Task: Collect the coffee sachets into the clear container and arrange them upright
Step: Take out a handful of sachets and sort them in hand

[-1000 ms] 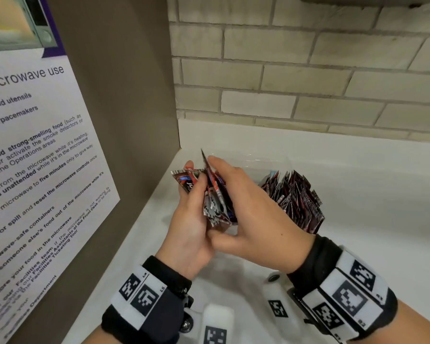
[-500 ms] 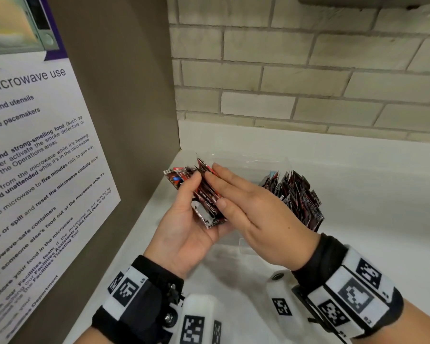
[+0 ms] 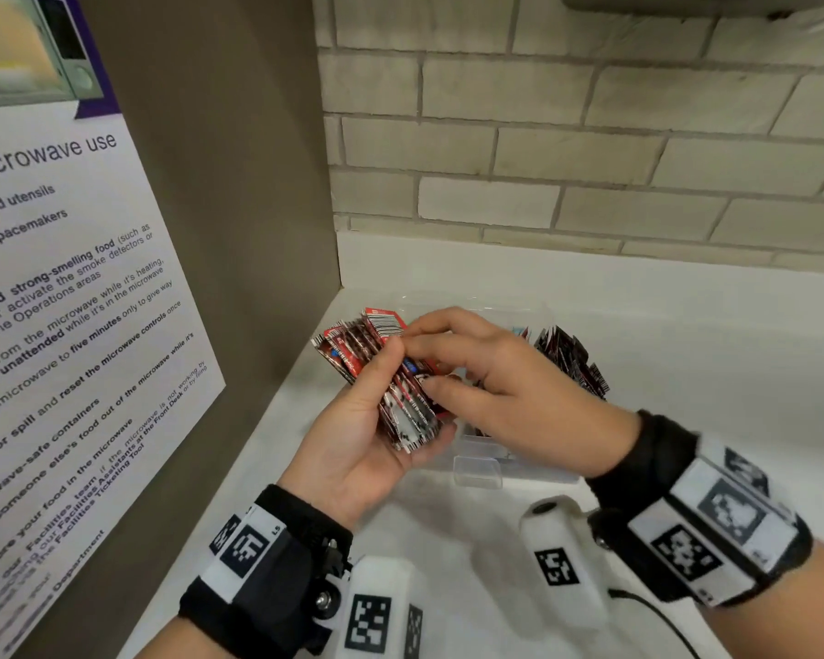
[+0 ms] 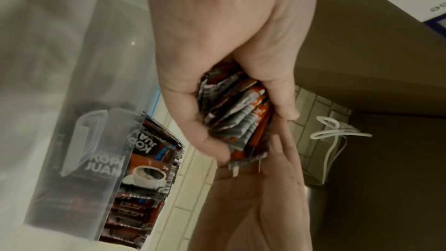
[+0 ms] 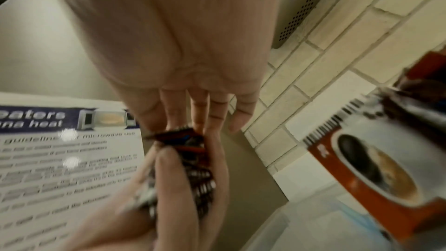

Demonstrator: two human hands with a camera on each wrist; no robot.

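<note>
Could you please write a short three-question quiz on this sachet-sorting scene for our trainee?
1. True or false: the left hand grips a bundle of sachets.
2. Where does the clear container stand? A) on the white counter, under the hands; B) on a shelf above the brick wall; C) on the floor.
3. Fill in: the poster on the side panel is about ____ use.

Key: 1 true; 2 A; 3 microwave. The right hand has its fingers on the same bundle, and more sachets already sit in the container.
</note>
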